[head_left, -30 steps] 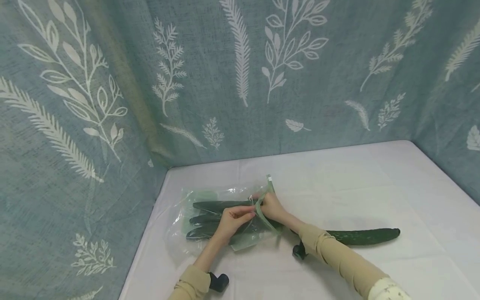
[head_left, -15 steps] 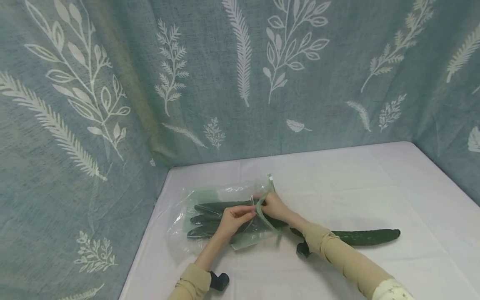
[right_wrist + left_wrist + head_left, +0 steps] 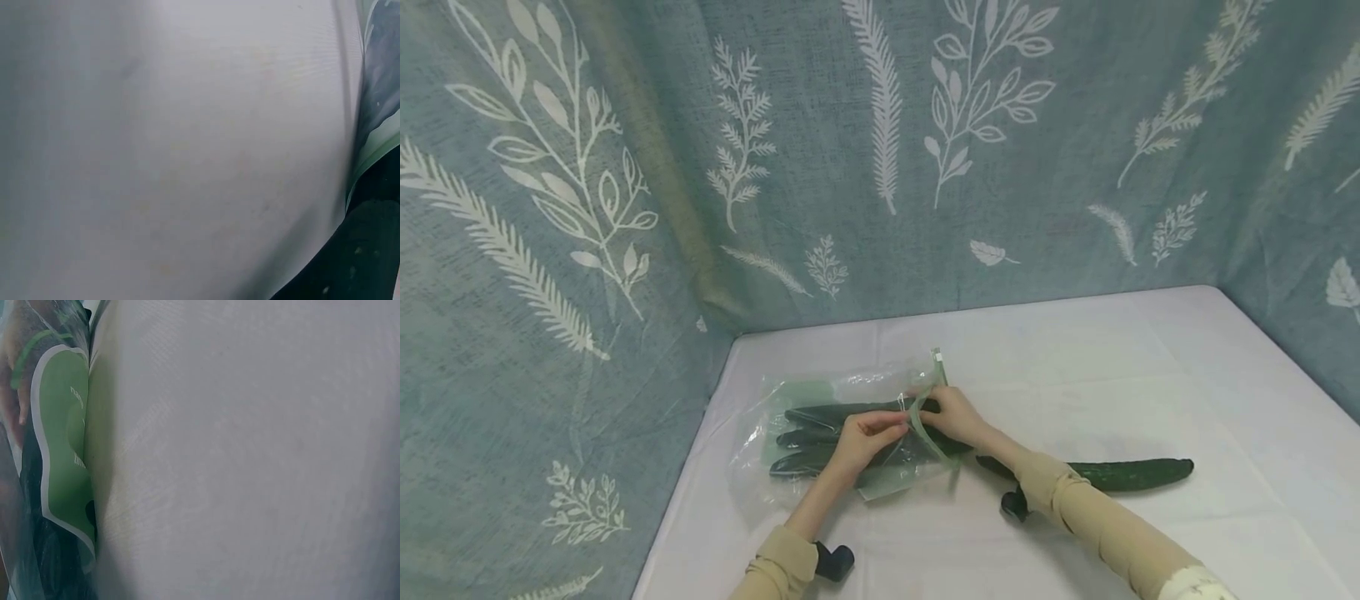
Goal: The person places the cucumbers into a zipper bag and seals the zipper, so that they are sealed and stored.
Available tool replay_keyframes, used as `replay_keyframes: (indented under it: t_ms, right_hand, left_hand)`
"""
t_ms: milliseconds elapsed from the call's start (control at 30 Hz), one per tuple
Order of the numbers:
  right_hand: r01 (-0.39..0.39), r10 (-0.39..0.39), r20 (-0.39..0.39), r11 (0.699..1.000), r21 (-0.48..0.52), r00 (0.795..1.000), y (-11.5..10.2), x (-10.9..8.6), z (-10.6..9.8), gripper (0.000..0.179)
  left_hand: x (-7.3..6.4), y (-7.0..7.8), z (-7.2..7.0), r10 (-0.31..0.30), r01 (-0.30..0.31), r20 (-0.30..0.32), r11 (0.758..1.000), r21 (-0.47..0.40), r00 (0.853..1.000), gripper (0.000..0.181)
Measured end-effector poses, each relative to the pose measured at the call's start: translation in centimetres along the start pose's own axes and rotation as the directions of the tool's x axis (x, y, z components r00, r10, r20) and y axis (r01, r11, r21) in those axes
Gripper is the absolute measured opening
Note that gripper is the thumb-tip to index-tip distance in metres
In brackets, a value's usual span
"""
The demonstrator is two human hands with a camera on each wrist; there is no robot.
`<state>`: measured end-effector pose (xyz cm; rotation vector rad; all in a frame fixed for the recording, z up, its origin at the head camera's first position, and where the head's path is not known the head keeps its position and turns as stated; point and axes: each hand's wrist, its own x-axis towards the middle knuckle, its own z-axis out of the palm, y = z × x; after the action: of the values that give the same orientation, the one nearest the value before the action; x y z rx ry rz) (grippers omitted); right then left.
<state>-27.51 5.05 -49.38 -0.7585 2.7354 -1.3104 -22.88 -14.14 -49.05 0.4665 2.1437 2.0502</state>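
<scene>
Head view: we see the left hand (image 3: 861, 442) in a pinching grip on the mouth of a clear plastic bag (image 3: 808, 392), while the right hand (image 3: 953, 415), fingers curled, grips the bag's green edge (image 3: 934, 446) opposite. We count at least three cucumbers (image 3: 812, 437) inside the bag, flat on the white-covered bench (image 3: 1060, 367); a loose cucumber (image 3: 1138, 475) lies beside it, partly hidden behind the right sleeve (image 3: 1093, 521).

- A tan left sleeve (image 3: 772, 572) and matching right sleeve (image 3: 1101, 527) are worn, both creased near the cuff.
- Off-white, flecked cloth (image 3: 1197, 585) is worn farther up the right arm.
- Small black devices (image 3: 835, 563) are fitted beside both cuffs.
</scene>
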Motion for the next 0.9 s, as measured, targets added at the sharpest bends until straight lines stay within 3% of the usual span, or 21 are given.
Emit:
replay_keyframes:
  t_ms: [400, 900]
  right_hand:
    - [0.064, -0.063, -0.035, 0.998, 0.03, 0.997, 1.0, -1.5, -1.7, 0.029]
    - [0.022, -0.022, -0.014, 0.998, 0.055, 1.0, 1.4, -3.1, -4.3, 0.039]
  left_hand:
    - [0.1, 0.1, 0.1, 0.0, 0.0, 0.025, 1.0, 0.0, 1.0, 0.034]
    - [0.2, 0.5, 0.1, -0.027, 0.026, 0.023, 1.0, 0.005, 0.999, 0.033]
